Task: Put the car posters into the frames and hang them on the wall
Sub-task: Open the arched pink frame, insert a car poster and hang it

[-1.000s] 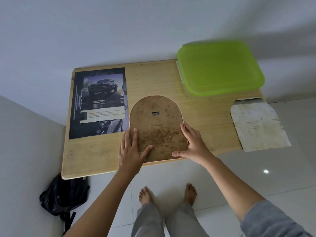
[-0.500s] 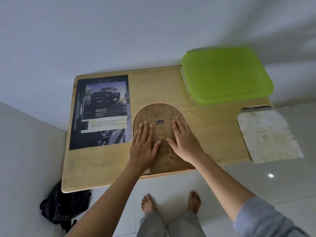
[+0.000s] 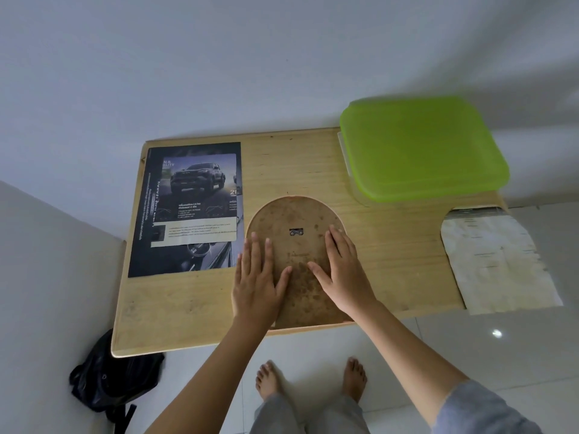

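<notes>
Left hand [image 3: 257,283] and right hand [image 3: 341,274] have slid wider apart on the frame [image 3: 294,219]. Both flat, fingers straight, gripping nothing.

Left hand [image 3: 257,283]: palm down, fingers straight and close together, pointing away from the body; thumb spread to the right. Right hand [image 3: 340,270]: palm down, fingers straight, angled slightly leftward; thumb spread to the left. Thumb tips near each other, not touching. Neither hand grips anything. Left forearm [image 3: 213,371]: bare, extended forward. Right forearm [image 3: 407,349]: bare, extended forward; grey sleeve [image 3: 482,408] ends near the elbow. Left foot [image 3: 269,379] and right foot [image 3: 354,375]: bare, side by side
</notes>
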{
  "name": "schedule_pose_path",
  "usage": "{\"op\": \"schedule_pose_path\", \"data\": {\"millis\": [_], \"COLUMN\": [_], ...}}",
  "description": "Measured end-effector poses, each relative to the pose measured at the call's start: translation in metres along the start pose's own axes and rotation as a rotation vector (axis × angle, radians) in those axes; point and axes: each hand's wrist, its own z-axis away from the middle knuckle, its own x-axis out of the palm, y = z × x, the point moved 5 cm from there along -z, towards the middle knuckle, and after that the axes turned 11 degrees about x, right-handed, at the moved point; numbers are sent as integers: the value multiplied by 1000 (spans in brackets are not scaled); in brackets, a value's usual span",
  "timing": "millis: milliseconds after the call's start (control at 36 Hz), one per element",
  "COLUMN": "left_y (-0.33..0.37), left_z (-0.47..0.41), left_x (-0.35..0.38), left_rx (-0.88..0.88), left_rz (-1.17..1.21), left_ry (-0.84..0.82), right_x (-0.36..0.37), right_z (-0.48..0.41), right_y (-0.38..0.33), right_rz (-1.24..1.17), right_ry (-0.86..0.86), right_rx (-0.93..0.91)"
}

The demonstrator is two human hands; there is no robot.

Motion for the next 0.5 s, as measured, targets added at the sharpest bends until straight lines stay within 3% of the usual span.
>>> {"op": "schedule_pose_path", "data": {"millis": [139,222,500], "left_y": [-1,1,5], "left_z": [24,30,32], "left_x": [2,3,4], "left_rx": [-166,-227,-236], "left_rz": [106,198,221], "left_ry": [11,-12,-8], "right_x": [-5,-1,-8], "right_z": [13,25,31], "right_y": [9,10,31], "right_rz": [-163,-211,-577], "right_ry": [36,8,47], "right_rx": [198,211,382]}}
